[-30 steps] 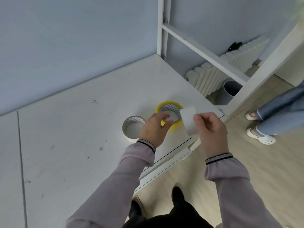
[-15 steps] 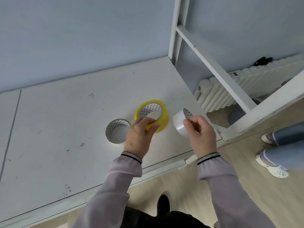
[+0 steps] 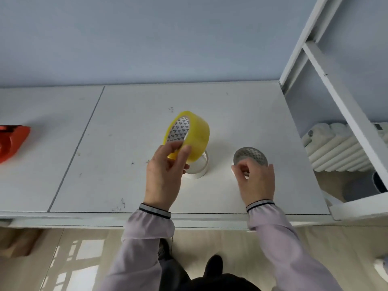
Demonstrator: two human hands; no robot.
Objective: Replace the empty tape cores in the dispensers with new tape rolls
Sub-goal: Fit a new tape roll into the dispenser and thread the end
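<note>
The left hand [image 3: 165,173] is pinching the yellow tape roll [image 3: 190,136] tilted above the worktop [image 3: 126,164], over a white core [image 3: 199,169]. The right hand [image 3: 257,179] is curling around another core [image 3: 249,157], nearer the right edge. An orange dispenser [image 3: 11,141] is sitting at the left edge.

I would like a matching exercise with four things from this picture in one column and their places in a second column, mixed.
Things:
1. yellow tape roll
2. orange dispenser
3. core with patterned inside
4. white roll

Places:
A. flat on the table, partly behind the left hand
B. at the far left edge of the view
C. lifted off the table, tilted, in the left hand
D. on the table at the fingertips of the right hand

Pairs: 1-C, 2-B, 3-D, 4-A
</note>
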